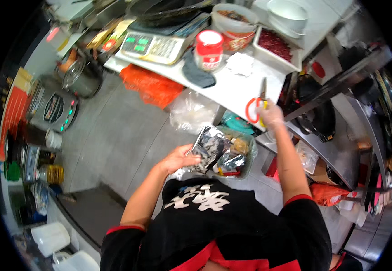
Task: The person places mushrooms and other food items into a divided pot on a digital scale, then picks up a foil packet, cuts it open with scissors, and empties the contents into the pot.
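My left hand [182, 158] grips the edge of a foil-lined package [209, 145] with dark, partly silvery contents, held just left of and over the rim of a lined waste bin [253, 152]. Inside the bin lie crumpled foil [231, 161] and other refuse. My right hand [271, 114], in a thin clear glove, is at the scissors [257, 107] with red and yellow handles, near the right end of the white counter [230, 91]. The blades point away from me. Blur hides whether the fingers are closed on the handles.
On the counter are a digital scale [152, 46], a red-lidded jar [209, 50], a black cloth [197, 73], a crumpled white tissue [240, 63], a tub [235, 27] and a tray of dried red chillies [274, 45]. Orange [150, 84] and clear plastic bags [194, 113] hang below. A metal shelf edge [338, 81] stands right.
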Tool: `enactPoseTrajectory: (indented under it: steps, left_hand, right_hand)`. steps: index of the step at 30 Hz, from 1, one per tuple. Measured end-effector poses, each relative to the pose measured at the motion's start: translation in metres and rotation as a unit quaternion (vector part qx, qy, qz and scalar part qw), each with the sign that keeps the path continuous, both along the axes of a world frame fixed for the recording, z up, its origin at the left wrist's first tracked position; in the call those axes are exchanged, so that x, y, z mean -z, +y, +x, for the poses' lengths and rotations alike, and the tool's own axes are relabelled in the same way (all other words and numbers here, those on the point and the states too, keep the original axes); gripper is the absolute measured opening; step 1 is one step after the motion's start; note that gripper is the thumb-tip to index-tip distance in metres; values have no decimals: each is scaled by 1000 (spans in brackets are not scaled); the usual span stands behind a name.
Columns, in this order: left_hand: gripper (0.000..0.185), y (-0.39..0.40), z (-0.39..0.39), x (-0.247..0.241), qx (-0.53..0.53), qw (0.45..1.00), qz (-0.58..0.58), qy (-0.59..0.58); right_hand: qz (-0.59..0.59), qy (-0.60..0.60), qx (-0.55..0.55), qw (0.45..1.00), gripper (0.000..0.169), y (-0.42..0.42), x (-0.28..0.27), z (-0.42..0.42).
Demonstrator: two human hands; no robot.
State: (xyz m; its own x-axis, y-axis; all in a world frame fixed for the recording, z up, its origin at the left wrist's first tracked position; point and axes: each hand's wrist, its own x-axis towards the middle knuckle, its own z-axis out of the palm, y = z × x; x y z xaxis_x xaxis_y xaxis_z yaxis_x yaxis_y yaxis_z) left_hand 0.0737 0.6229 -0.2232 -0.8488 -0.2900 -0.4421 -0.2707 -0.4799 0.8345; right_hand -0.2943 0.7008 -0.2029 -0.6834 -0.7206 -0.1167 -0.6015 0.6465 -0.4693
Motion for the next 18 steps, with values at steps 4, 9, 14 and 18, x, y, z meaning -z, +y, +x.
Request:
enactPoseTrajectory:
  steps: [4,9,14,18]
  left_hand:
    - [41,1,-5,3,-5,999,-30,25]
    - [40,7,3,-9,-5,999,-33,-1]
    - [39,7,14,-3,-7,999,-35,-11]
    - [39,6,21,-9,-15,999,-32,-1]
  right_hand:
    - [69,102,25,992,59,-21,-3,24]
    - [88,47,48,994,66,-8,-15,36]
    - [-119,-208,125,963,73,19,12,9]
    - [-330,-622,149,694,51,55,-9,34]
